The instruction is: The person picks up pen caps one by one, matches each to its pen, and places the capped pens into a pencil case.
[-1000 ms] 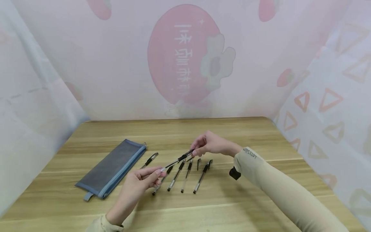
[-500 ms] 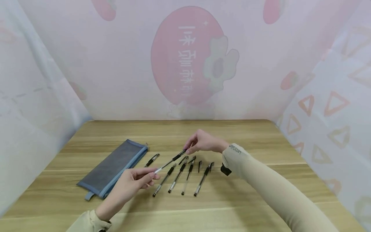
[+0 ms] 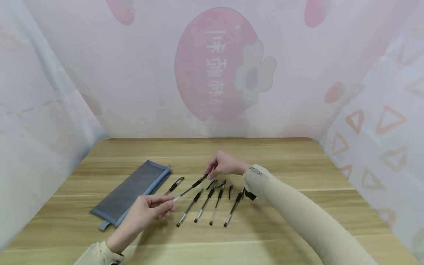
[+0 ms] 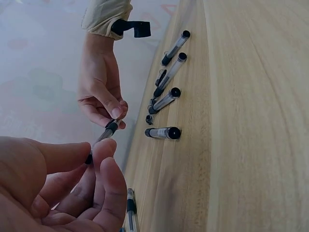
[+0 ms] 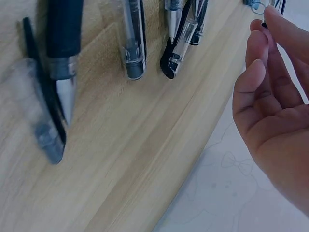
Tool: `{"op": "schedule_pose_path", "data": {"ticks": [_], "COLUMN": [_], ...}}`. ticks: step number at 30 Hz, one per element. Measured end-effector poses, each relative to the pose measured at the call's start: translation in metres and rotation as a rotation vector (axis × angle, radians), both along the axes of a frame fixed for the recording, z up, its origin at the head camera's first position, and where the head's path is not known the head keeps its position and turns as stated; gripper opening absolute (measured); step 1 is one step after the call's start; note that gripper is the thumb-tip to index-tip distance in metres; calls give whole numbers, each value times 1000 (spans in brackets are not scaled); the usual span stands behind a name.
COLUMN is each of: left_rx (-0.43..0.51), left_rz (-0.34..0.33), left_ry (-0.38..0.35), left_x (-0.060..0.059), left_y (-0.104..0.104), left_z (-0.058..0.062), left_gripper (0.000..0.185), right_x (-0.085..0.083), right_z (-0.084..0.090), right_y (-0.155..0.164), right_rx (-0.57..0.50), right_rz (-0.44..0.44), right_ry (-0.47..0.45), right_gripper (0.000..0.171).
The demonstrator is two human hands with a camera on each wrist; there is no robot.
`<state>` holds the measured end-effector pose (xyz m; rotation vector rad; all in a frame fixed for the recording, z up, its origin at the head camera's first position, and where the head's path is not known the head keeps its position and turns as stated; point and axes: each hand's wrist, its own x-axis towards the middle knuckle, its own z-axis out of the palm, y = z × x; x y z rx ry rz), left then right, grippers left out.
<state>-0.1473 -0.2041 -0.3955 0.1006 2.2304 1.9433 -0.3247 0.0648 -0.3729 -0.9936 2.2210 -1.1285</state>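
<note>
A clear plastic gel pen with a black grip (image 3: 189, 188) hangs above the wooden desk (image 3: 281, 221), held at both ends. The left hand (image 3: 150, 208) pinches its near, lower end between thumb and forefinger; the right hand (image 3: 222, 166) pinches the far, black end with curled fingertips, as the left-wrist view shows (image 4: 112, 126). The pen slants from near left up to far right, just over a row of four similar clear pens (image 3: 208, 203) lying side by side on the desk. A small black cap (image 3: 230, 190) lies among them, and one more pen (image 3: 174, 185) rests apart to the left, beside a flat blue-grey mesh zip pouch (image 3: 132, 191).

To handle this well, I judge the two pinches should stay in line with the barrel, so that any pull or push runs straight along it rather than bending it. The left hand should grip firmly enough not to slip on the smooth plastic. Holding the pen clear of the row below avoids knocking those pens out of order.
</note>
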Motion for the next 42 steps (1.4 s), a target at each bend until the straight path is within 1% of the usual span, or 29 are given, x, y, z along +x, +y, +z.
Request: {"op": "schedule_pose_path", "data": {"ticks": [8,11,14,18,22,24,31,35,38,42], "left_rx": [10,19,26,13,-5,-3,3,10,-1,-30], "left_rz": [20,45,88,147,178,188,202,210,197,178], "left_ry": [-25,-39,-54,-54,-59,-80,-130,-148,-154,-158], "left_x": [0,0,0,1,1,1,-1,-1,0,2], "left_y": [0,1,1,1,-1,-2,-1,-2,-3,-4], "left_z": [-12,-13,-12,-10,-11,-12,-14,-16,-17,-18], "left_gripper": [32,31,30,28,28,27,22,23,23,23], "right_x": [-1,-2,-5,-9,-10,-9,-12,-13,-13,-11], "right_z": [-11,-16,-22,-27,-25,-24,-27,-33,-36,-39], "right_y": [-11,-11,-10,-8,-7,-8,-7,-6,-7,-10], "right_rx": [11,20,31,24,4,-11,-38,-21,8,24], "right_rz": [-19,-24,-30,-35,-42,-40,-53,-72,-77,-74], "right_ry": [15,23,23,-11,-67,-89,-126,-149,-140,-104], "right_gripper": [15,15,14,15,16,16,18,16,14,13]}}
